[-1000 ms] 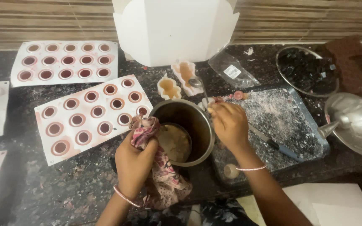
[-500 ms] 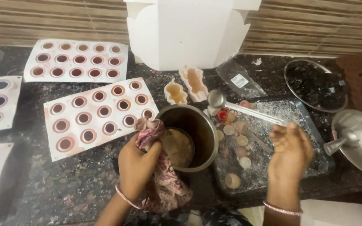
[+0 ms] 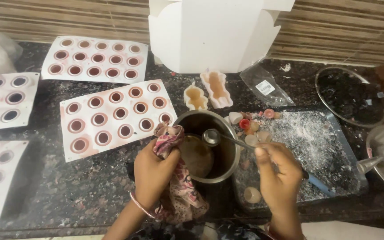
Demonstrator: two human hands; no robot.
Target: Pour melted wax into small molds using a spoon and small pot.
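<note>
Gripping a pink cloth (image 3: pixel 174 178) at the pot (image 3: pixel 225 138) and a ladle (image 3: pixel 212 137), both hands' fingers stay closed below a white-labelled clear packet (image 3: pixel 265 86).

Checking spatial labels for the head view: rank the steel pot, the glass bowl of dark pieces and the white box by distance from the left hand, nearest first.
1. Steel pot: right beside the left hand, which grips its rim through a pink cloth.
2. White box: at the back, above the pot.
3. Glass bowl of dark pieces: far right, back of the counter.

Shiny metal pot (image 3: pixel 224 146) and ladle (image 3: pixel 211 137) — soft printed cloth (image 3: pixel 178 178), matt moulds (image 3: pixel 116 116), speckled stone counter (image 3: pixel 67 186).
</note>
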